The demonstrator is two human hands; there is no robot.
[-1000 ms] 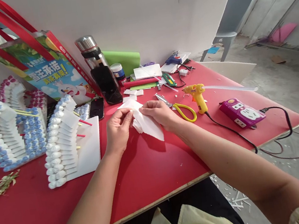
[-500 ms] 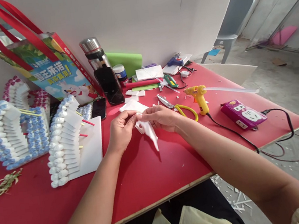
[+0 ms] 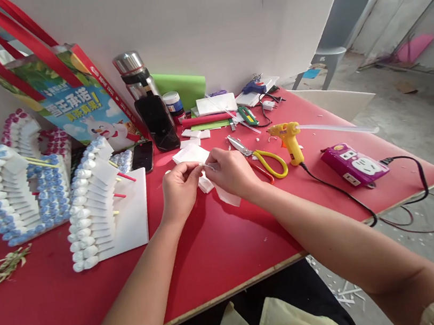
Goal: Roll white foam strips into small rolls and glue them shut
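Observation:
Over the middle of the red table, my left hand (image 3: 181, 192) and my right hand (image 3: 230, 171) meet at the fingertips. Both pinch a thin white sheet (image 3: 228, 197), which hangs below my right fingers. A small white folded piece (image 3: 205, 184) shows beneath the fingertips. Just behind my hands lie white sheets (image 3: 190, 153). To the left stands a curved model of white cotton buds and card (image 3: 97, 201) on a white board (image 3: 137, 214). Scissors with yellow handles (image 3: 271, 163) lie to the right of my right hand.
A yellow glue gun (image 3: 290, 141) and a purple power socket (image 3: 354, 164) with cables are on the right. Behind are a phone (image 3: 157, 122) against a flask (image 3: 131, 69), and a printed bag (image 3: 83, 106). Blue-tipped models (image 3: 4, 198) stand far left. The red table (image 3: 214, 259) ends near my lap.
My right hand has turned, its knuckles now higher. The white sheet has swung right and spread out under it. An orange-red handle beside the scissors has come into view.

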